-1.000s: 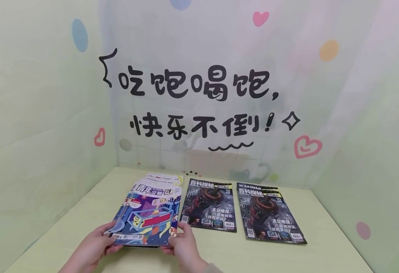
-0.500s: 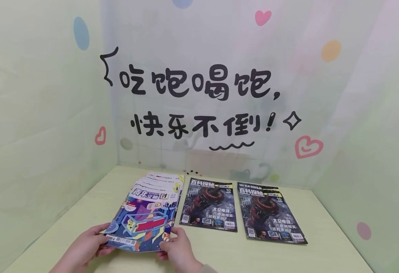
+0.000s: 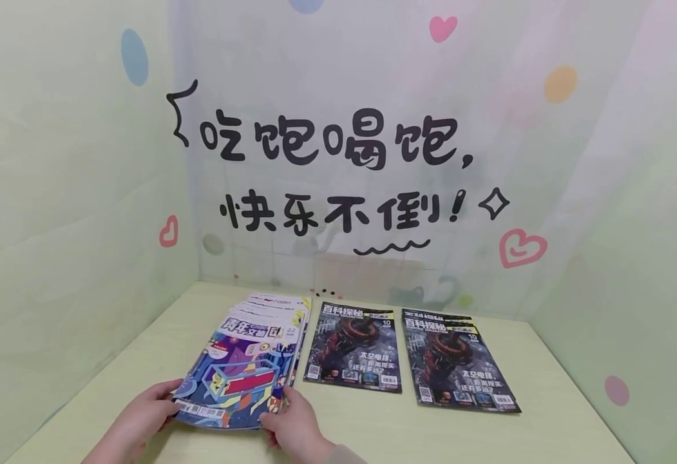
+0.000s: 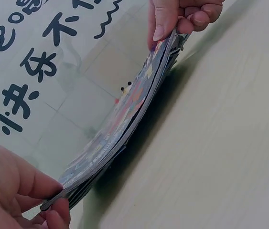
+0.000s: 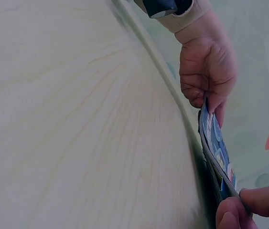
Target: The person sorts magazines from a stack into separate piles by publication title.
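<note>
A magazine with a purple and blue cover is held at its two near corners. My left hand pinches the left corner, thumb on top and fingers beneath. At the right corner, my right hand pinches the same magazine. In the left wrist view its near edge sags between both hands, and more layers of pages show just below it. The magazine's far part overlaps a fanned stack of magazines, of which mostly white top edges show. How many lie beneath is hidden.
Right of the stack lies a dark magazine with a machine on its cover. Farther right, a similar dark magazine lies over others whose top edges stick out. The pale wooden table meets printed walls at the back and sides.
Both hands have drawn the purple and blue magazine a little left and nearer to me. More of the top edges behind it now show. The dark magazines have stayed put.
</note>
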`<state>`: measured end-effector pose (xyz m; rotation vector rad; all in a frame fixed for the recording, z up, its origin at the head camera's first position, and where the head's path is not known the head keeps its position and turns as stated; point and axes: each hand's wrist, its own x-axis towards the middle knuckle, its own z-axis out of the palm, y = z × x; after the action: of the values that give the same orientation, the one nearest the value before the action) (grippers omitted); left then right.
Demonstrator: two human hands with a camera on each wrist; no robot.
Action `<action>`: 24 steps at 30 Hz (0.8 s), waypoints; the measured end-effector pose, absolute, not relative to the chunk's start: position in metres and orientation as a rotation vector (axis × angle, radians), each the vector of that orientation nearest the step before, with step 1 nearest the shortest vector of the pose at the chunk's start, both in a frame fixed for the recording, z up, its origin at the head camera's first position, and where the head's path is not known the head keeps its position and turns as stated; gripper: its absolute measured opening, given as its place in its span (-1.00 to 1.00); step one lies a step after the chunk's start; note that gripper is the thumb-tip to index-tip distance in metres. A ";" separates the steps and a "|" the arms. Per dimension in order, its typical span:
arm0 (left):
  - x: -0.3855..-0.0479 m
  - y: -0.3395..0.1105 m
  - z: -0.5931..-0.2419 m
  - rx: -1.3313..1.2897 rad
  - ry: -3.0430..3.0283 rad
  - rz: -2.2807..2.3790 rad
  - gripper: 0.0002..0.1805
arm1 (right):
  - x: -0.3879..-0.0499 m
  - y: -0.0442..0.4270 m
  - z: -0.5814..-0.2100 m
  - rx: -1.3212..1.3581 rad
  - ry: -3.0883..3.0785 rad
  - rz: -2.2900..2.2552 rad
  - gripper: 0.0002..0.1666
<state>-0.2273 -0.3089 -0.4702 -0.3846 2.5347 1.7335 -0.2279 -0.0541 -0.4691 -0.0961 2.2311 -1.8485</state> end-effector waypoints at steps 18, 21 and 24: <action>-0.225 -0.300 -0.461 -0.405 2.723 1.589 -0.31 | -0.233 -0.028 -0.472 -0.237 2.282 -1.788 -0.54; -0.226 -0.289 -0.452 -0.400 2.735 1.616 -0.34 | -0.236 -0.014 -0.472 -0.283 2.308 -1.781 -0.61; -0.226 -0.274 -0.443 -0.353 2.744 1.653 -0.37 | -0.240 0.000 -0.471 -0.295 2.331 -1.790 -0.61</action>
<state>-0.2256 -0.2742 -0.4432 -0.3533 2.7438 1.6527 -0.2395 0.0003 -0.4715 -0.2948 2.3306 -1.7901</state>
